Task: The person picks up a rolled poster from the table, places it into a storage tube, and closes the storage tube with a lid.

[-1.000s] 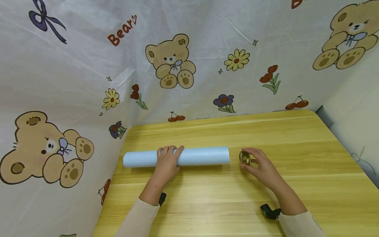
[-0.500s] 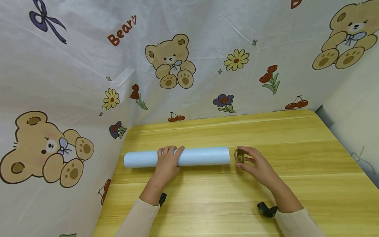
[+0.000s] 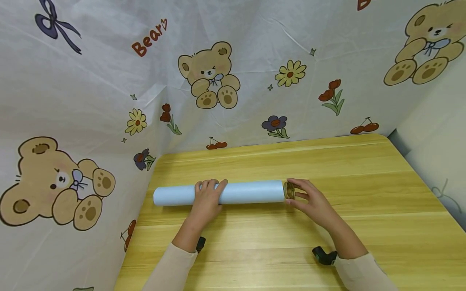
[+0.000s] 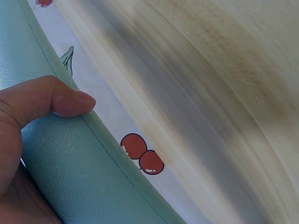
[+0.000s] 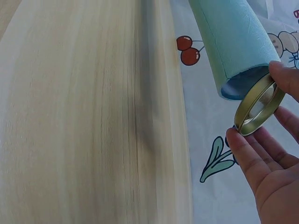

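Observation:
A long light blue cardboard-like tube [image 3: 255, 192] lies across the view, held level close over the table. My left hand [image 3: 208, 198] grips it near its middle; the left wrist view shows the thumb [image 4: 70, 100] bent over the tube's smooth side [image 4: 93, 168]. At the tube's right end, my right hand [image 3: 313, 202] pinches a round gold metal cap [image 3: 286, 190] by its rim, thumb and fingers on opposite sides. Seen from the right wrist, the gold cap [image 5: 246, 112] is tilted against the tube's open, hollow mouth [image 5: 243, 84], overlapping its edge.
The wood-grain table [image 3: 262, 242] reaches to a white cloth backdrop [image 3: 251, 93] printed with bears and flowers. A black wrist device [image 3: 324, 256] sits beside the right sleeve [image 3: 360, 270], another [image 3: 200, 244] under the left wrist.
My right hand has moved left with the gold cap, from a gap away up to the tube's right end. The left hand keeps its grip; the tube has shifted very slightly right.

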The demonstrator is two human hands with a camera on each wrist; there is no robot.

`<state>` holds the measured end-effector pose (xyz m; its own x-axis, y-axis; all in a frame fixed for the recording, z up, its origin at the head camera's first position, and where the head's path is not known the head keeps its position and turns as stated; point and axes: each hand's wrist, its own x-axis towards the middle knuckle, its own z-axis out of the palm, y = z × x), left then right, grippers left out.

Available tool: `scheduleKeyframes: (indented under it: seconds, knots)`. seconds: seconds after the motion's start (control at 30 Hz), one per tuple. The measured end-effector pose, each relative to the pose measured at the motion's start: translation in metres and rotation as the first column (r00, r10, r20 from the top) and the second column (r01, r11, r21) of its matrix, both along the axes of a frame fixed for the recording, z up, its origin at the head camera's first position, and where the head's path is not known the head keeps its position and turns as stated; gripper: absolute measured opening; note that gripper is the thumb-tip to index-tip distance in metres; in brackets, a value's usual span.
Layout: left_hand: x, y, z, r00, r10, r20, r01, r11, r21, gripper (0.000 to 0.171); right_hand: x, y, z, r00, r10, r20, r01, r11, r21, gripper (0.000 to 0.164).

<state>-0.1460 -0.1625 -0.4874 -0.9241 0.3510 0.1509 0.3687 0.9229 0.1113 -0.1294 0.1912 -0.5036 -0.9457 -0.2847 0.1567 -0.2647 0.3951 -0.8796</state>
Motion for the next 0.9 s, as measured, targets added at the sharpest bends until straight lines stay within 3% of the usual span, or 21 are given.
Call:
scheduleKeyframes:
  seconds: [0.4, 0.9]
  knots:
    - [0.0021, 0.0021, 0.0011, 1.000, -0.010, -0.008, 0.010, 1.000, 0.015, 0.081, 0.0003, -0.0015, -0.0020, 0.997, 0.047, 0.055, -0.041, 0.993, -0.107, 0.065]
    - [0.0041, 0.0055, 0.0049, 1.000, -0.023, 0.001, 0.023, 1.000, 0.004, 0.083, 0.0029, 0.0032, -0.0023, 0.972, 0.140, 0.191, -0.077, 0.948, -0.308, 0.068]
